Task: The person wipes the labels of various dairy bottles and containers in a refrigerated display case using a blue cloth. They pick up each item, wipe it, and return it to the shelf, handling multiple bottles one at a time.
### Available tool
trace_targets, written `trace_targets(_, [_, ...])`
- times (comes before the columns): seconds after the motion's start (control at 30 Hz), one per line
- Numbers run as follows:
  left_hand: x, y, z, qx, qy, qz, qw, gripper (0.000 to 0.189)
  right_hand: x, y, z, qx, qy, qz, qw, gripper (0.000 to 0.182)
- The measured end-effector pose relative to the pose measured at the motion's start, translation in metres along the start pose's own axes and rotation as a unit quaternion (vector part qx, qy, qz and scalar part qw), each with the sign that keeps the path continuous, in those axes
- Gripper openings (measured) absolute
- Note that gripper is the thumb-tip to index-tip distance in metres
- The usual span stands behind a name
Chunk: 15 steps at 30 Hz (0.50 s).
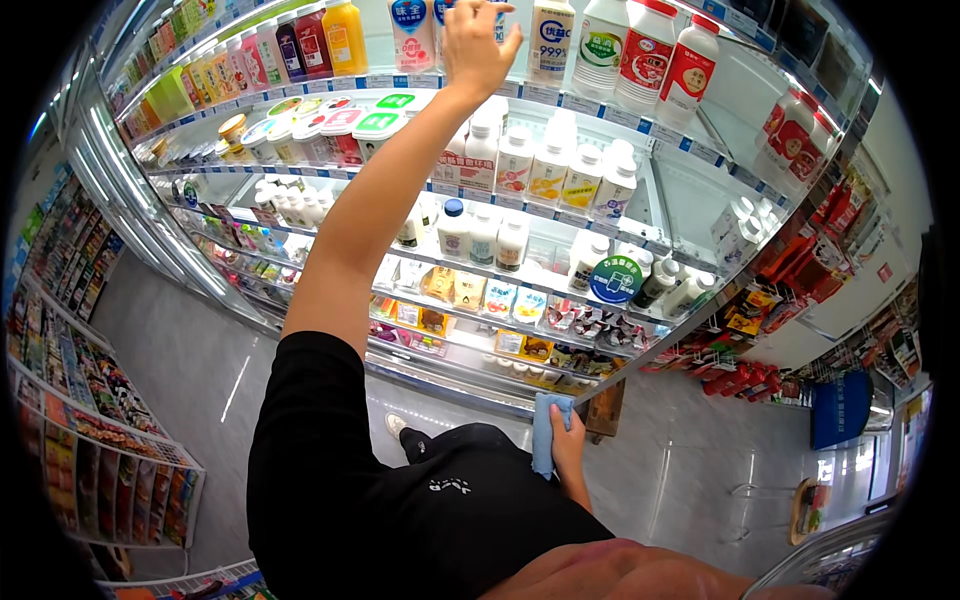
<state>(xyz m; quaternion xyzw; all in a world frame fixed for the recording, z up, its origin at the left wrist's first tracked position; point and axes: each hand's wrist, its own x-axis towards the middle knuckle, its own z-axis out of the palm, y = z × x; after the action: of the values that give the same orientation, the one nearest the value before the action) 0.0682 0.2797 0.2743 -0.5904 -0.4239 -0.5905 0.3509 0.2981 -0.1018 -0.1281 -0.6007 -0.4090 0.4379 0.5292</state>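
Observation:
My left hand (pixel 482 51) is raised to the top visible shelf of an open refrigerated display case, in front of a blue-and-white drink container (pixel 499 24) that it partly covers. Its thumb and index finger are apart; whether it grips the container cannot be made out. To its left stands a pink drink bottle (pixel 412 37), and to its right a white yogurt drink carton (pixel 551 41). Low down by my body, my right hand (pixel 568 441) holds a folded blue cloth (pixel 546 435) near the case's bottom edge.
White-capped bottles (pixel 517 161) and yogurt tubs (pixel 379 127) fill parts of the shelves below. Red-capped bottles (pixel 651 49) stand farther right. A small wooden stool (pixel 604 410) is beside the case's base. Snack racks (pixel 112 465) stand left, and packets (pixel 814 262) hang on the right.

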Motion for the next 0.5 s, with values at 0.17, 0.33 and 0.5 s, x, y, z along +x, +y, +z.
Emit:
trace_targets(0.17, [0.006,-0.041,-0.006,0.018,-0.036,-0.174,0.984,0.096,0.007,0.013,-0.002,-0.003,-0.005,-0.004,1.0,0.031])
trace_targets(0.33, [0.006,-0.047,-0.005,0.069,-0.089,-0.171,0.979,0.103,0.01,0.011,-0.004,-0.016,-0.005,-0.008,1.0,0.031])
trace_targets(0.5, [0.008,-0.039,-0.012,0.035,-0.079,-0.182,0.979,0.101,0.007,0.004,-0.006,-0.01,0.0,-0.003,1.0,0.032])
